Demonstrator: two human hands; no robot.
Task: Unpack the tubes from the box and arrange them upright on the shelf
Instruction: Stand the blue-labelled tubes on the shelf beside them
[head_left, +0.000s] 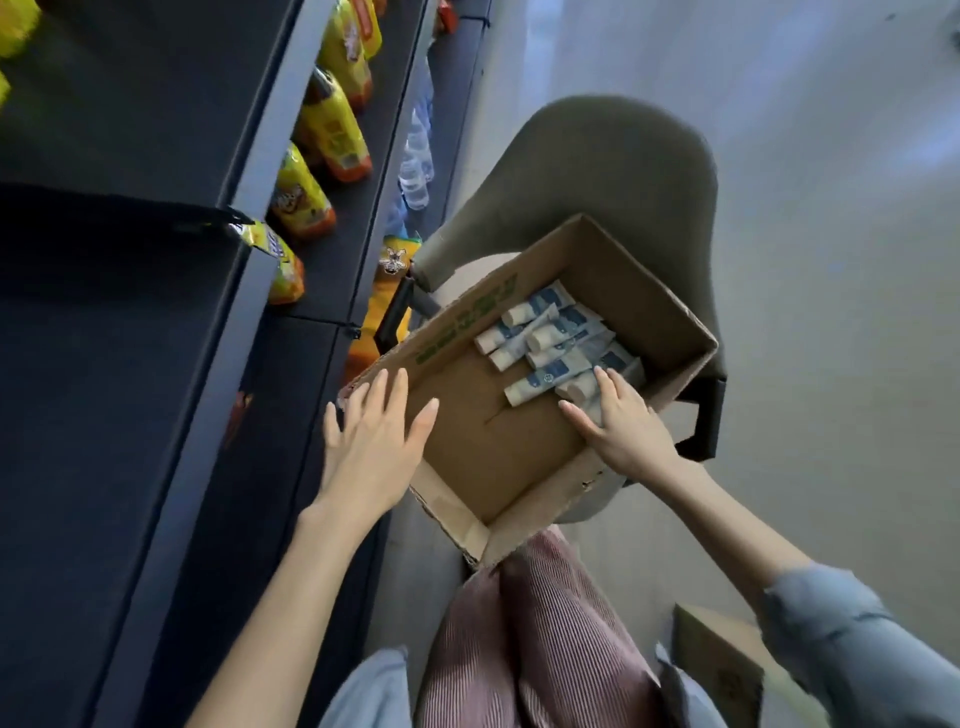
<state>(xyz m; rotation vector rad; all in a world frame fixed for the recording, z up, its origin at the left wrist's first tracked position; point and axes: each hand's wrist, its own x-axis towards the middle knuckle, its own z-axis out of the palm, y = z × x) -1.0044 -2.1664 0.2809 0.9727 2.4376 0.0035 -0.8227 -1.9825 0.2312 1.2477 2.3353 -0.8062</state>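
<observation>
Hands at the box (483, 457): left hand (374, 436) spread flat, fingers straight, over the box's near-left rim; right hand (623, 421) reaching inside, straight fingers laid on the nearest tubes (550, 338), thumb held apart. No closed grip on a tube is visible.

Progress: judged at the very start of unpacking. About ten tubes lie on their sides, heaped in the far-right corner of the box. None is seen on the shelf (130, 364) left of the box, so lifting out, carrying across and standing upright all appear to remain.

Materials and shapes: the box is brown corrugated cardboard, open-topped, with green print on its left flap and a ragged near edge. It sits on a chair (597, 171) with a rounded, grey-green upholstered back. The tubes are smooth, white with blue labels, flattened toward the tail, with stubby cylindrical caps. The shelf is dark and matt, with a pale metal front edge. Beyond the box it carries glossy yellow-orange packets (332, 130).
</observation>
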